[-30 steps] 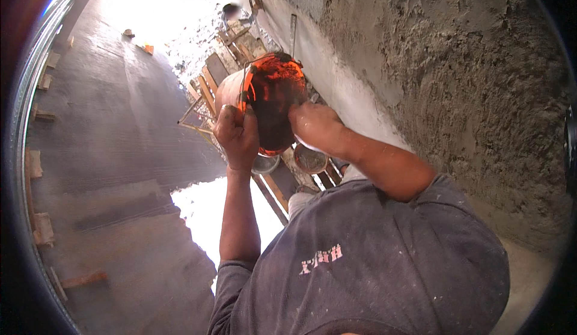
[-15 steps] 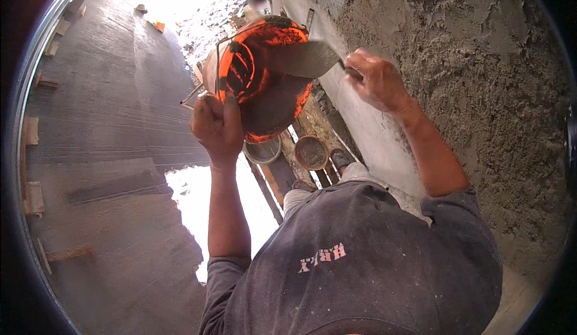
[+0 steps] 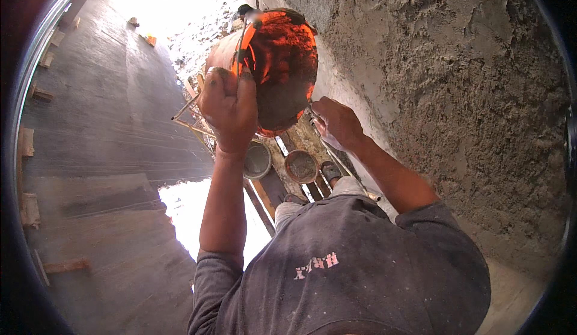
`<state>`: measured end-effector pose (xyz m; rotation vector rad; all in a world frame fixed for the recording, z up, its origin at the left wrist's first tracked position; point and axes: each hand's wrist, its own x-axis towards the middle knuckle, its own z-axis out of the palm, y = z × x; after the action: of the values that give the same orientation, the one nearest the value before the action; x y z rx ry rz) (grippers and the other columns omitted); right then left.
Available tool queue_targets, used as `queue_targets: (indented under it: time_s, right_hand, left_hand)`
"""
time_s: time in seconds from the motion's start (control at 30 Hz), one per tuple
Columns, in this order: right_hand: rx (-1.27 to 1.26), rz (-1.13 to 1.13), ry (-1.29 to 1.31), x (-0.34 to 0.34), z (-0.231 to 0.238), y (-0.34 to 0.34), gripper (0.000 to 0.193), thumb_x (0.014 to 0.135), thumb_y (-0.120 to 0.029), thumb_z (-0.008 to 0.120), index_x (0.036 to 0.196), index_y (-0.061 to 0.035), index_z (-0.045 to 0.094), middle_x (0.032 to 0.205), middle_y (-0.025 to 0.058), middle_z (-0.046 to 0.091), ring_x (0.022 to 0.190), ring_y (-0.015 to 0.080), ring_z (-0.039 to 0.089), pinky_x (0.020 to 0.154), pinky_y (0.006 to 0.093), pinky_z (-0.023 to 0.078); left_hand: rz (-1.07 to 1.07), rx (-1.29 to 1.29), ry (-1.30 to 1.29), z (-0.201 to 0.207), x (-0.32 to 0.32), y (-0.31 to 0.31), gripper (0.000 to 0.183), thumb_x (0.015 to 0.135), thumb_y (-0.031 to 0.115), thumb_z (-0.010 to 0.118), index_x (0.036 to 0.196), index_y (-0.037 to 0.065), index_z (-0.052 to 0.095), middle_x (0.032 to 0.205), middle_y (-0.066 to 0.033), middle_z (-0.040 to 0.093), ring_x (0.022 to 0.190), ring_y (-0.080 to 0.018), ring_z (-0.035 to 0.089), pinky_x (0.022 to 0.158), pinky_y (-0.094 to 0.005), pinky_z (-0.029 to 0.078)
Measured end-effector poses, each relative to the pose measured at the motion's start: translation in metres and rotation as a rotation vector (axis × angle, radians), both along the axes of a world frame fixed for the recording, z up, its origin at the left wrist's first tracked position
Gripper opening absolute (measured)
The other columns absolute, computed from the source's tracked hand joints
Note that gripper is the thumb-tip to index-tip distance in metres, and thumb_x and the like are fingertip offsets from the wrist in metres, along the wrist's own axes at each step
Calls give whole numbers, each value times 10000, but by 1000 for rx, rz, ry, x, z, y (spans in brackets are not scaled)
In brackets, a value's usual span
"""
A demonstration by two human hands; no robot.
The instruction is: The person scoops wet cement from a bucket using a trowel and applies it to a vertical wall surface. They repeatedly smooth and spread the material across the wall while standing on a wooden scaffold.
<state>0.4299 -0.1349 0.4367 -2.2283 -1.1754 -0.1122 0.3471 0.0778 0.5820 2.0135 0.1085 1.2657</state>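
Note:
An orange bucket [image 3: 282, 46], crusted with grey mortar, is held up and tilted so that its mouth faces me. My left hand [image 3: 231, 106] is closed on the left side of its rim, by the wire handle. My right hand [image 3: 339, 124] grips a trowel by its handle, at the lower right of the rim. A short metal part of the trowel [image 3: 311, 110] shows by the bucket's edge. Most of its blade is out of sight or merges with the grey mortar inside.
Below stand two tubs [image 3: 302, 166] [image 3: 257, 160] with grey contents, on wooden planks [image 3: 270, 187] with gaps between. My feet are close by. Rough mortar covers the wall [image 3: 445, 94] on the right. A grey slab [image 3: 108, 130] lies left. A person's dark cap [image 3: 244, 10] shows beyond the bucket.
My right hand has come down and left with the trowel, from beside the bucket's upper right to its lower right rim. The bucket has turned and risen slightly in view.

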Motion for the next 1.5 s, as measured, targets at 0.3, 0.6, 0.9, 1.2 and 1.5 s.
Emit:
queue_targets:
  time_s: [0.3,0.6,0.9,1.2,1.5]
  right_hand:
    - [220,35,48,17,-14,-19,267,856,-97,749,1067,-50,592,972,168,584,931,381,630,815,456,533]
    - [145,-47,-28,33,89,-63,239,826,-55,783,960,-15,589,908,146,585,851,361,623,732,453,507]
    - [397,-157,384,124,184,-128,199,892,-171,813,1009,-64,693,928,8,699,815,118,660,736,310,566]
    - [623,-638,-45,154,356,-295,200,929,-226,759,976,-49,679,812,13,671,641,95,617,566,267,518]
    - [76,-753,29,189,243,-244,239,912,-211,748,871,9,665,761,109,678,682,200,675,608,374,549]
  left_hand:
    - [-53,-173,0,-32,19,-9,359,923,-1,681,714,85,403,697,36,357,646,-78,332,549,-298,265]
    - [-206,-869,-196,-33,41,-11,334,986,70,681,775,123,428,730,55,469,638,-46,415,567,-228,335]
    - [-260,-1041,-199,-62,20,25,126,979,65,678,939,79,559,859,-34,673,738,-120,670,643,-269,567]
    - [119,-892,35,-165,-135,113,227,1006,173,683,924,66,501,885,-15,525,793,-118,554,676,-281,497]
    - [409,-809,117,-213,-234,114,299,1041,205,649,860,71,452,787,-9,545,707,-92,537,648,-278,484]
